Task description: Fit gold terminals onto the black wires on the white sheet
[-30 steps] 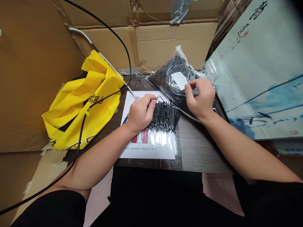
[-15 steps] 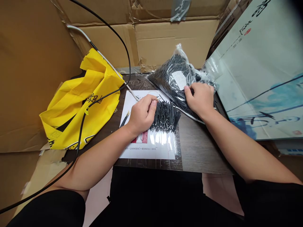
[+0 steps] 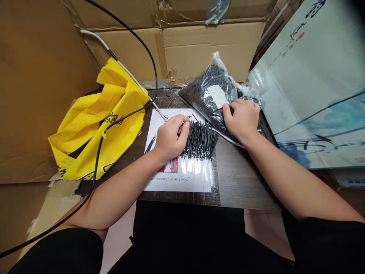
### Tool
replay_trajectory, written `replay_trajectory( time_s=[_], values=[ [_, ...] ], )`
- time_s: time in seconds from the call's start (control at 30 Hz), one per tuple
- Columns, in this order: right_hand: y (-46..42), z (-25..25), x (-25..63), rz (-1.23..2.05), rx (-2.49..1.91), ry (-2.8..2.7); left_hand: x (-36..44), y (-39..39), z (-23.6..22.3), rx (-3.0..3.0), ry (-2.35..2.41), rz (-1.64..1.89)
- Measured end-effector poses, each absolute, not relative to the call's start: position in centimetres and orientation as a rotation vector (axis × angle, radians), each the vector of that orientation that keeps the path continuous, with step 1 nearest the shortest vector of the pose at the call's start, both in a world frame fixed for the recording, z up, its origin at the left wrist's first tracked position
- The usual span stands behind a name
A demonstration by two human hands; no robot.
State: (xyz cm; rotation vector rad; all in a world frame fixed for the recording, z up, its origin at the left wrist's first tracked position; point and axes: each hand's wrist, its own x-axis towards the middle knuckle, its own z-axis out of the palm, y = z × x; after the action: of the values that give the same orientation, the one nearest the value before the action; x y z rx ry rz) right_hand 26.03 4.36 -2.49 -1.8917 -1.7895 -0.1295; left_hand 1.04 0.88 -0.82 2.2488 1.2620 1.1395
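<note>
My left hand (image 3: 172, 137) is closed in a pinch at the left edge of a dense row of short black wires (image 3: 199, 140) with shiny ends. Small gold-coloured tips (image 3: 192, 121) poke out by its thumb and forefinger; the rest of what it grips is hidden. Under the wires lies a printed white sheet (image 3: 196, 180). A few gold-tipped black wires (image 3: 151, 143) rest left of that hand. My right hand (image 3: 242, 117) lies against a clear plastic bag (image 3: 199, 89) full of small black pieces, its fingers curled down and their tips out of sight. A white label (image 3: 218, 96) is on the bag.
A crumpled yellow bag (image 3: 128, 140) stands to the left, with a black cable (image 3: 98, 163) across it. A white cable (image 3: 129, 76) runs down toward the sheet. Cardboard (image 3: 211, 53) walls the back, and a pale printed box (image 3: 319, 95) stands on the right.
My right hand has come down from above the bag onto its near right side, fingers curling lower. The left hand has barely moved and keeps its pinch.
</note>
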Motion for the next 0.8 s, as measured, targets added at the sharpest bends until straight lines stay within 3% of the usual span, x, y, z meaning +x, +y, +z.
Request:
replay_trajectory(
  time_s=[0.5, 0.8],
  values=[
    [4.9, -3.2, 27.2, -0.161, -1.57, -1.373, 0.9, 1.1, -1.0, 2.288, 1.232, 1.139],
    [3.4, -2.5, 25.8, -0.305, -1.306, -1.58, 1.0, 0.9, -1.0, 2.34, 1.12, 1.177]
  ],
)
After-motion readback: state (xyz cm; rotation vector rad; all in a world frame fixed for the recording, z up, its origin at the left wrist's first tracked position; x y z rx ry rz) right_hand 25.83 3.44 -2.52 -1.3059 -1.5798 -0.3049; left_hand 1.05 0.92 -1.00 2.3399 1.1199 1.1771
